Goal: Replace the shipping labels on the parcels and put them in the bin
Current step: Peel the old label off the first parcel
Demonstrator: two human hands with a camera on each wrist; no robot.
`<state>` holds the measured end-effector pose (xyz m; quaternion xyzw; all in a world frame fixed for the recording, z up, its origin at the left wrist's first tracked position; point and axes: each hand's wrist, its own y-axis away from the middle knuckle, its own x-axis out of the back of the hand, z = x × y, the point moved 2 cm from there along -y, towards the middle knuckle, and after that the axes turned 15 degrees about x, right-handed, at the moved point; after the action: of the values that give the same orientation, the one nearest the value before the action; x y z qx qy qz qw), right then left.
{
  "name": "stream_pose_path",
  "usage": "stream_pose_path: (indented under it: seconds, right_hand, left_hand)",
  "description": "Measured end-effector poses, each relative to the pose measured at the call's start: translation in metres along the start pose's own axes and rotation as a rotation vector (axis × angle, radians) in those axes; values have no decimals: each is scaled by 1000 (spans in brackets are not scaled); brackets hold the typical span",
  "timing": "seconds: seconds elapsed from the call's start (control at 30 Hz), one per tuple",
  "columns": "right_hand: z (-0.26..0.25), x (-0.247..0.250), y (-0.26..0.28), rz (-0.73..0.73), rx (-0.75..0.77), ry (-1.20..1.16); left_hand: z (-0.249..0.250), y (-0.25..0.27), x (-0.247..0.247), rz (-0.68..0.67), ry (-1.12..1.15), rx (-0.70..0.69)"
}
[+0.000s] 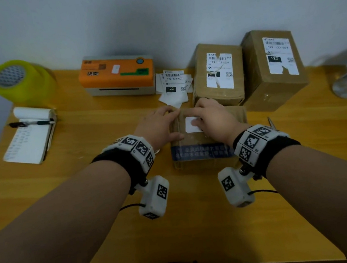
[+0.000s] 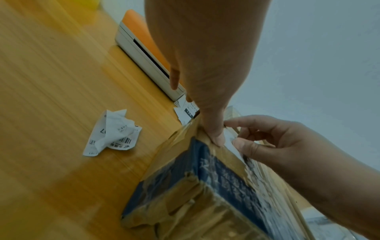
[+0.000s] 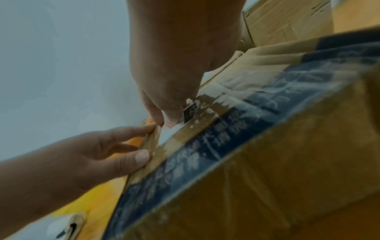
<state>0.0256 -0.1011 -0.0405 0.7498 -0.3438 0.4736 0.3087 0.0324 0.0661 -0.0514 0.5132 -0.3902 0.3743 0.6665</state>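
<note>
- Our right hand (image 1: 211, 117) pinched the old label (image 1: 191, 125) atop the front parcel (image 1: 202, 149).
- Our left hand (image 1: 158, 124) gripped that parcel's left edge, nearer the label printer (image 1: 118, 75).

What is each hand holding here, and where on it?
Left hand steadies the near parcel at its far-left top edge; right hand pinches the white label remnant on top.

Both forearms are bare, no sleeves. Each wrist carries a broad black fabric wristband (image 1: 115, 159) topped by a curved row of white plastic blocks (image 1: 136, 149) printed with black-and-white square fiducial markers (the right wrist's row (image 1: 253, 141) matches). Under each wrist hangs a white box-shaped camera housing (image 1: 154, 196), marker-printed too, joined by a small metal ball mount, with a thin black cable (image 1: 131, 206) trailing back.
</note>
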Motion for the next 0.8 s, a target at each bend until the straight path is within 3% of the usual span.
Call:
stream_pose_path:
  seconds: [0.2, 0.8]
  right_hand:
    - [-2, 8, -9, 21, 94, 59]
    - [-7, 0, -28, -112, 235, 374]
  left_hand:
    - [2, -1, 3, -16, -15, 2]
    - [0, -5, 2, -23, 0, -5]
